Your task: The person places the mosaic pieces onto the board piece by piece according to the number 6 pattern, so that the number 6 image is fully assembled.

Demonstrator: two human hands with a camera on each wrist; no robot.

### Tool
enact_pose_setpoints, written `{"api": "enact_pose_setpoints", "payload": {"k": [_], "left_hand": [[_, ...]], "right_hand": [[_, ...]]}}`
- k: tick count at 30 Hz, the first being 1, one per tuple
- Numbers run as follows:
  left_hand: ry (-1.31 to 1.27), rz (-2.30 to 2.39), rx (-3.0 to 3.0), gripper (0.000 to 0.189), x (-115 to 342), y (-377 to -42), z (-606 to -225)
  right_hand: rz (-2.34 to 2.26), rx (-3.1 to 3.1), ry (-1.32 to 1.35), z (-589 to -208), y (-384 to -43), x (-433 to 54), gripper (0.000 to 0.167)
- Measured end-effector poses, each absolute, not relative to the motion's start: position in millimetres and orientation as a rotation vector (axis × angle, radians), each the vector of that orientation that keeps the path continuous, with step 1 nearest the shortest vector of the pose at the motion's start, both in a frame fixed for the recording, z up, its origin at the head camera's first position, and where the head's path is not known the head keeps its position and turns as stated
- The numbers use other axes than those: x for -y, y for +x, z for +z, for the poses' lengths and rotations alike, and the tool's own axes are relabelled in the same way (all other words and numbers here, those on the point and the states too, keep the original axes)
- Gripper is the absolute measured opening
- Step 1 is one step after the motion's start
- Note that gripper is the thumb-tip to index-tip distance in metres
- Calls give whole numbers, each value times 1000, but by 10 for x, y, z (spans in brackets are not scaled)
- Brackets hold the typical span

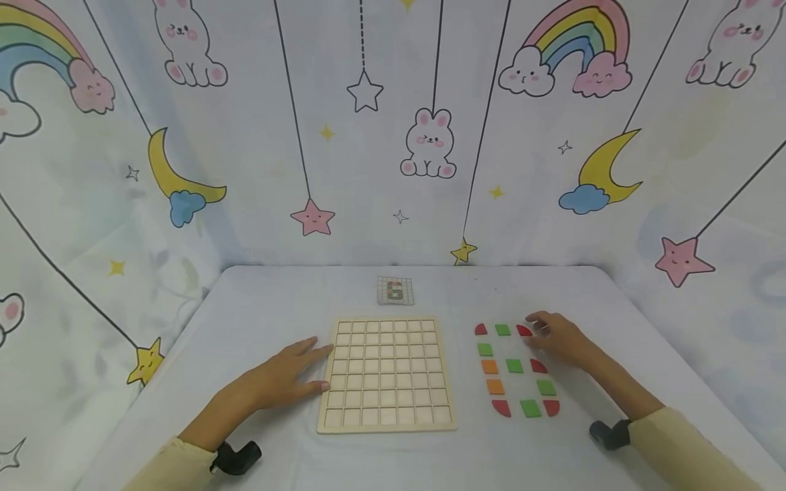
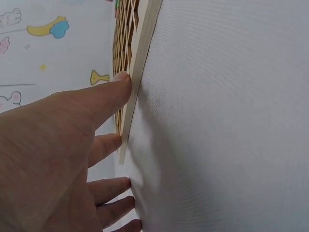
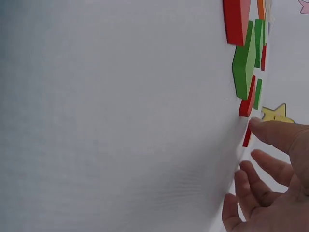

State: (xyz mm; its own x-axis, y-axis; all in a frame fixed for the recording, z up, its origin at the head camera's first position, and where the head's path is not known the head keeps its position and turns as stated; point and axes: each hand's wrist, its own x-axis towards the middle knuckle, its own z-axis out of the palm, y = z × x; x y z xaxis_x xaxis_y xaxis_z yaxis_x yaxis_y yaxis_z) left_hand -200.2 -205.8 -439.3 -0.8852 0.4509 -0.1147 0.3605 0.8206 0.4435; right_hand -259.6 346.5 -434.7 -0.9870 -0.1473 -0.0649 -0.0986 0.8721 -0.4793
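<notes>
A square wooden grid board (image 1: pixel 388 375) lies on the white table, its cells bare. My left hand (image 1: pixel 284 376) rests at the board's left edge, thumb and forefinger touching the rim, fingers spread; in the left wrist view the thumb presses the board's side (image 2: pixel 137 67). To the right of the board lie flat pieces: red quarter-rounds, green squares (image 1: pixel 514 366) and orange squares (image 1: pixel 490 367). My right hand (image 1: pixel 560 335) hovers beside the top right red quarter-round (image 1: pixel 524 331), its fingers loosely bent. The right wrist view shows that hand (image 3: pixel 270 179) holding nothing, its thumb close to a red piece (image 3: pixel 247 135).
A small card (image 1: pixel 395 291) with a gridded picture of a "6"- or "G"-like figure lies behind the board. A patterned cloth (image 1: pixel 381 170) with rabbits, stars and moons hangs behind and at the sides of the table.
</notes>
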Motion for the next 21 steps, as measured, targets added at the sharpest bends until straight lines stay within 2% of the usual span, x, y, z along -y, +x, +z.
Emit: {"api": "enact_pose_setpoints", "payload": {"k": [14,21], "left_hand": [[618,603,-2789,76,2048,-1983,-4382],[627,597,-2797,75,2054,-1988,-4396]], "right_hand": [[-895,-2817,-152,-4431,-2708,-3542,31],[-880,-2842,-144,-4455,-2726,-3538,32]]}}
